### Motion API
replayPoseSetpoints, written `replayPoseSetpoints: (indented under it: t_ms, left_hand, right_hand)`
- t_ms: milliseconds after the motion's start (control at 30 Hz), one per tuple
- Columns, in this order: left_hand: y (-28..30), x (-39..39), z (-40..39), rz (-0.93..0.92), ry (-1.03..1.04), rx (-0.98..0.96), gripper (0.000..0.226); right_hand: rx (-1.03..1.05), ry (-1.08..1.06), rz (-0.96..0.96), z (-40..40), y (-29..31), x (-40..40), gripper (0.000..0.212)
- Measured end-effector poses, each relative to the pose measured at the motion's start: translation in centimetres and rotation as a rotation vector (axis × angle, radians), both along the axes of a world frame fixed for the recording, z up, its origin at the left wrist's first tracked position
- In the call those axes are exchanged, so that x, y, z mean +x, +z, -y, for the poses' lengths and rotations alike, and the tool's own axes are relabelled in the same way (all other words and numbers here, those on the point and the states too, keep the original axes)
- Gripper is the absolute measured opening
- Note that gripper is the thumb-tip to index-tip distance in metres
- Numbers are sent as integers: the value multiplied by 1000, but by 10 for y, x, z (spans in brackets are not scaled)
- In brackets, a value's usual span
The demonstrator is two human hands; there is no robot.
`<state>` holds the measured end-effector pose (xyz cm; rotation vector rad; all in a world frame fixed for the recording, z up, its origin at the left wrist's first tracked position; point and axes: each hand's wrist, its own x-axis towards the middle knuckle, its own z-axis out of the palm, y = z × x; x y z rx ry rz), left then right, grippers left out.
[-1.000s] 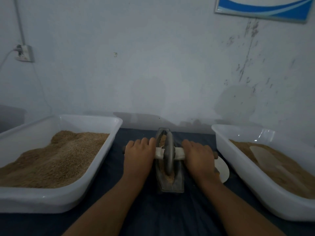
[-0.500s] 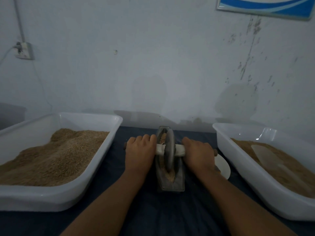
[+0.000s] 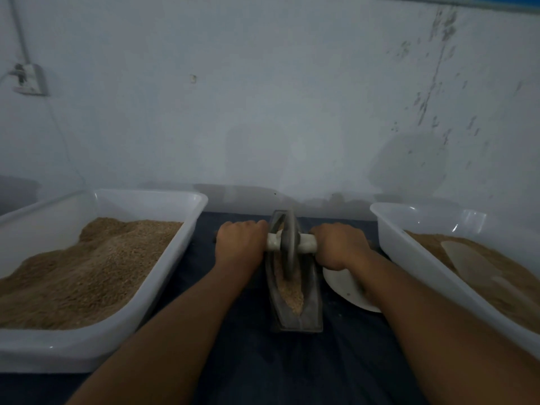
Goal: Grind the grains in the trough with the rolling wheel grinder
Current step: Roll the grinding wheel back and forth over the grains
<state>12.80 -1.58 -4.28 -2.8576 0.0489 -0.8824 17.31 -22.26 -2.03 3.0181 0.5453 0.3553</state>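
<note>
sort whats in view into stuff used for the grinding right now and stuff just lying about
In use: trough, grains, wheel grinder, left hand, right hand.
Lying about: left tub, right tub, white plate, wall socket.

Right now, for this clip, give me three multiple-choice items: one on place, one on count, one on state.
1. Where does the grinding wheel sit?
A. far half of the trough
B. near end
C. left tub

2. How many white tubs hold brown grain?
A. one
B. two
C. three

3. What are the hands doing?
A. resting flat
B. gripping the axle handle
C. scooping grain

Answers: 1 A, near-end grains lie uncovered; 2 B, left tub and right tub; 3 B, left hand and right hand curl round it.
</note>
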Motion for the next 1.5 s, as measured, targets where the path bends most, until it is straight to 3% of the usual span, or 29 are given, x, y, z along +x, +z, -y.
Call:
replayPoseSetpoints:
  t_ms: [167,333,500,667,1100,1500]
  left_hand:
    - [0,5,0,20,-7,9,7]
    - [-5,-4,1,90,10,40,17]
    - [-12,-23,3,164,-21,43,26]
    - [-11,-36,9,209,-29,47,15]
    - [-16,-54,9,275,-67,8,20]
    - [-12,-27,7,196,-18,41,29]
  right_hand:
    - [10,-7,-45,-1,1,5,26]
    - [83,-2,187,-1,-16,-11,9]
    - [123,34,391,-1,-29,-28,13]
    - [181,-5,447,0,-33,-48,10]
    - [295,47,650,2,-45,-63,25]
    - [144,-25,355,2,-32,-33,14]
